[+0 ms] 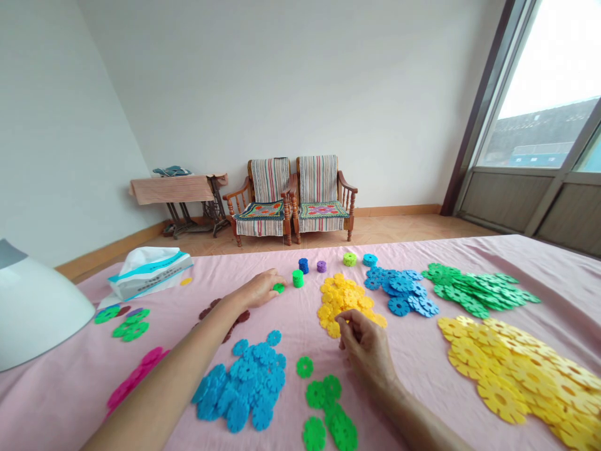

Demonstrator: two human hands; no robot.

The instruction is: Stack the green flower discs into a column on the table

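My left hand (pixel 263 287) reaches forward over the pink cloth, fingertips closed on a green notched plastic disc (pixel 279 288). Just right of it stands a small stack of green discs (pixel 298 279). My right hand (pixel 365 344) is curled in a pinch at the near edge of a pile of small yellow discs (pixel 340 297); whatever its fingertips hold is hidden. Loose green discs (pixel 323 394) lie between my forearms, beside a light-blue pile (pixel 251 376). Dark brown discs (pixel 241 317) are partly covered by my left forearm.
Short stacks of dark-blue (pixel 303 265), purple (pixel 322 266), lime (pixel 350 259) and light-blue discs (pixel 370 259) line the far side. Blue (pixel 401 288), green (pixel 474 288) and large yellow piles (pixel 521 369) spread rightward. A tissue pack (pixel 150 275) and a white rounded object (pixel 37 307) stand left.
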